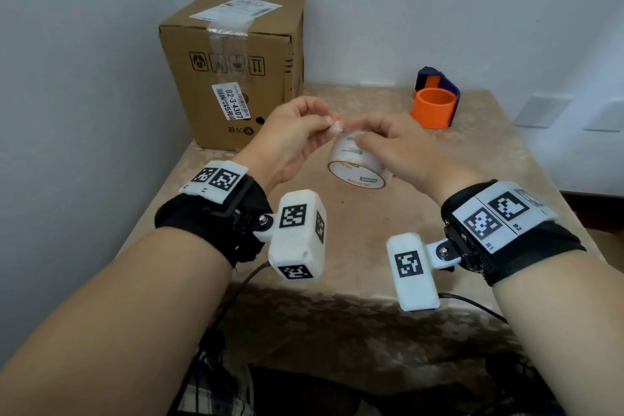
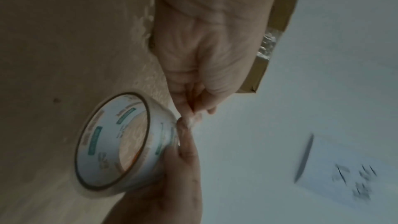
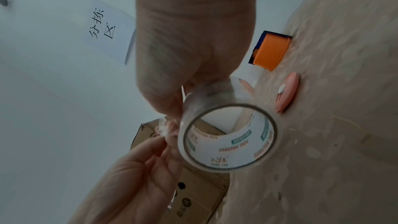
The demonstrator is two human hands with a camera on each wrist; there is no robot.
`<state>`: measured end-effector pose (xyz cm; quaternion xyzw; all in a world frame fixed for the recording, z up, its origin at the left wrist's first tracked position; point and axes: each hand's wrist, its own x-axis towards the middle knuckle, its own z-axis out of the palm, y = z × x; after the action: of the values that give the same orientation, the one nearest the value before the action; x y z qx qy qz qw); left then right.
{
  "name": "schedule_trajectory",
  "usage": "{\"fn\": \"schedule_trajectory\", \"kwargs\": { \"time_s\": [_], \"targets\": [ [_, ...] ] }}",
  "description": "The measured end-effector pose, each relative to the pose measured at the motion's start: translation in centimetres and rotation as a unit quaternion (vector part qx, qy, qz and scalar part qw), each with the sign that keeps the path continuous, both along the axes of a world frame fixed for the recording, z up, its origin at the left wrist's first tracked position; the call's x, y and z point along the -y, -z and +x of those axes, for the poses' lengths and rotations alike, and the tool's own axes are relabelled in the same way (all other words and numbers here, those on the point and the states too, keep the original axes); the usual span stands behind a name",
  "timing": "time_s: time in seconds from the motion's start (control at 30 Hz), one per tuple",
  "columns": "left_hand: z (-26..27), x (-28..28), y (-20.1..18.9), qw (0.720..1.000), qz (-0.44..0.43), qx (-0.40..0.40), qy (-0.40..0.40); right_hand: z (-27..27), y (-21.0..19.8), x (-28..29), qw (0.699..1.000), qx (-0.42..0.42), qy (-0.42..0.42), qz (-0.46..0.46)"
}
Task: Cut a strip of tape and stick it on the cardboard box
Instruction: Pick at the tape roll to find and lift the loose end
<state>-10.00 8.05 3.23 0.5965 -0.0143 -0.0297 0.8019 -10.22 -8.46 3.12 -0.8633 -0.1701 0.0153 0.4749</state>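
A brown cardboard box (image 1: 233, 64) with old clear tape and labels stands at the table's back left. My right hand (image 1: 359, 138) grips a roll of clear tape (image 1: 356, 165) just above the table, in front of the box. The roll (image 3: 228, 139) has a white printed core. My left hand (image 1: 329, 123) pinches the crumpled free end of the tape (image 1: 336, 127) at the roll's top edge. In the left wrist view the pinched tape end (image 2: 191, 120) sits right against the roll (image 2: 120, 140); almost no tape is drawn out.
An orange and blue tape dispenser (image 1: 434, 101) stands at the back right of the beige table (image 1: 337, 280). A small pink oval cutter (image 3: 287, 91) lies on the table near it. A sheet of paper with handwriting (image 3: 103, 23) hangs on the wall.
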Motion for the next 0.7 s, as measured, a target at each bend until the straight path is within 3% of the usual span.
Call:
{"fn": "schedule_trajectory", "kwargs": {
  "time_s": [0.1,0.23,0.37,0.5,0.7],
  "targets": [
    [-0.1,-0.2,0.2,0.985,0.166,0.037,-0.021,-0.1,-0.1,0.5,1.000,-0.019,-0.012,-0.018],
    [-0.9,0.3,0.1,0.965,0.252,0.079,-0.004,-0.1,-0.2,1.1,0.999,0.032,-0.027,-0.033],
    [-0.6,0.8,0.2,0.910,0.385,0.145,-0.053,0.0,-0.3,1.2,0.996,0.067,-0.034,-0.045],
    [0.0,1.5,0.5,0.911,0.377,0.151,-0.070,0.8,-0.4,1.9,0.989,0.108,0.035,-0.094],
    [3.3,3.2,-1.3,0.926,0.346,0.148,-0.037,5.8,-1.5,3.4,0.973,0.166,0.045,-0.153]
  ]
}}
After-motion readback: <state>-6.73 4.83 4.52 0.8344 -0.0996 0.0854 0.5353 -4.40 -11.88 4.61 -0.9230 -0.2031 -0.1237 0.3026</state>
